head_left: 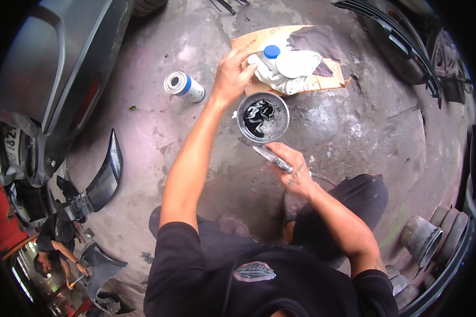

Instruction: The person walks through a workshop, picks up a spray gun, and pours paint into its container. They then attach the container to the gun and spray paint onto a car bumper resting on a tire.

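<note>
My right hand (291,168) is wrapped around the metal handle of a spray gun (274,158). Above the gun is its round cup (263,117), uncovered, with dark, glossy liquid and pale reflections inside. My left hand (234,73) reaches beyond the cup with thumb and forefinger apart, beside a container with a blue cap (272,51). Its thumb seems to touch the white cloth (283,82) bunched around that container; I cannot tell about the hidden fingers. A round white lid-like disc (297,64) rests on the cloth. Left of my left wrist stands a can with a blue band (185,87).
Flattened cardboard (328,79) lies under the cloth and a dark rag (314,41). A grey car bumper (63,63) fills the upper left. Stacked pots (422,240) stand at right. Another person (58,243) works on a dark panel (98,267) at lower left.
</note>
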Demonstrator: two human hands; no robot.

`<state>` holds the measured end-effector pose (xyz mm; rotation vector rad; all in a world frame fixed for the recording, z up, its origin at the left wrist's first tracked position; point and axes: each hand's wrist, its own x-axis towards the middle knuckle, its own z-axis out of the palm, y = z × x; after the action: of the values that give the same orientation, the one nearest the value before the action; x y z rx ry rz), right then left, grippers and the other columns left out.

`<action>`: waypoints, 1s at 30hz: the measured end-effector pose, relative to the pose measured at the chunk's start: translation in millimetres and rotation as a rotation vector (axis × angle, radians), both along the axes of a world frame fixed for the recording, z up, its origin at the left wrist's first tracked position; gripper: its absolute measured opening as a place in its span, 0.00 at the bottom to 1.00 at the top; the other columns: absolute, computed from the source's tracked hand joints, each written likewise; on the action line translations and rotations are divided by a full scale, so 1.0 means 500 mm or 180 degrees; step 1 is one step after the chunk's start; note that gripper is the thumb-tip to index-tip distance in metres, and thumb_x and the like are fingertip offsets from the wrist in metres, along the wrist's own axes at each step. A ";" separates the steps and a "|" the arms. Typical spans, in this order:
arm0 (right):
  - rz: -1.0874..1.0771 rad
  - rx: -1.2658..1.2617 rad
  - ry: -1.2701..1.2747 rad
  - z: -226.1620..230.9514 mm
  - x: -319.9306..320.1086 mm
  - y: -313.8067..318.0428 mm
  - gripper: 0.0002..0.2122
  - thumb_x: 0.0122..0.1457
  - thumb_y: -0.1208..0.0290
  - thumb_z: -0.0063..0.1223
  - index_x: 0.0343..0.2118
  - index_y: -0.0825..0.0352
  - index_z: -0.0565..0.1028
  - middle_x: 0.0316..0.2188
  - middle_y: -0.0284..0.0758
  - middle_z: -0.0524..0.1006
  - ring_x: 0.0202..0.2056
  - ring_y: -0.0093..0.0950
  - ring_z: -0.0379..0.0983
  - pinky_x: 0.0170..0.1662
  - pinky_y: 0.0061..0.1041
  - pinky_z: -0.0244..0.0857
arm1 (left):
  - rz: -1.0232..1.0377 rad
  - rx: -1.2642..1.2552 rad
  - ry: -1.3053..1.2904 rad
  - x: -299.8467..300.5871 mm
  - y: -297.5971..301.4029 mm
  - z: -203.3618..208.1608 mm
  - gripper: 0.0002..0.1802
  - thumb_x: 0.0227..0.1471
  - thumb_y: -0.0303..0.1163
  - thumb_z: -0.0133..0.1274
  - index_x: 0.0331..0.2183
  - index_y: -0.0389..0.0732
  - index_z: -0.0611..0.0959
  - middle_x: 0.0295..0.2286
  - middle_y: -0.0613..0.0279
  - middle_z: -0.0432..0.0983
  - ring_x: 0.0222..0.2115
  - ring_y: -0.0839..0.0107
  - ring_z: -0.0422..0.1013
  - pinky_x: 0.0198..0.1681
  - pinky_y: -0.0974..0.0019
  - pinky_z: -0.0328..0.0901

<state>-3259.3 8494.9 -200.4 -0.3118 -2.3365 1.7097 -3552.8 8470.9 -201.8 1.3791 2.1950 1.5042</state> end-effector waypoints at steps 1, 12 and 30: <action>-0.0043 0.0012 0.0011 0.002 0.003 0.002 0.28 0.51 0.86 0.61 0.59 0.68 0.74 0.53 0.45 0.79 0.54 0.42 0.77 0.57 0.34 0.70 | -0.0307 0.0066 0.0372 -0.009 0.042 0.006 0.18 0.52 0.28 0.61 0.47 0.41 0.86 0.44 0.53 0.80 0.46 0.53 0.75 0.52 0.55 0.68; -0.0004 0.0198 0.0144 0.010 0.011 -0.001 0.23 0.55 0.82 0.63 0.55 0.72 0.74 0.50 0.48 0.80 0.51 0.45 0.78 0.55 0.35 0.71 | -0.0625 -0.0662 0.0385 -0.070 0.132 -0.049 0.24 0.50 0.27 0.63 0.51 0.42 0.83 0.46 0.51 0.80 0.51 0.53 0.74 0.57 0.53 0.67; 0.0105 0.0091 -0.0097 -0.008 0.003 -0.004 0.26 0.52 0.83 0.63 0.57 0.69 0.75 0.52 0.48 0.79 0.53 0.46 0.77 0.57 0.36 0.70 | 0.2152 -0.1178 0.1196 -0.182 -0.297 -0.151 0.23 0.50 0.36 0.66 0.50 0.46 0.86 0.54 0.57 0.78 0.53 0.54 0.72 0.57 0.43 0.64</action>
<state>-3257.8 8492.9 -204.4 -0.2978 -2.3982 1.6964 -3643.7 8322.3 -277.3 0.8914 3.1936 0.9197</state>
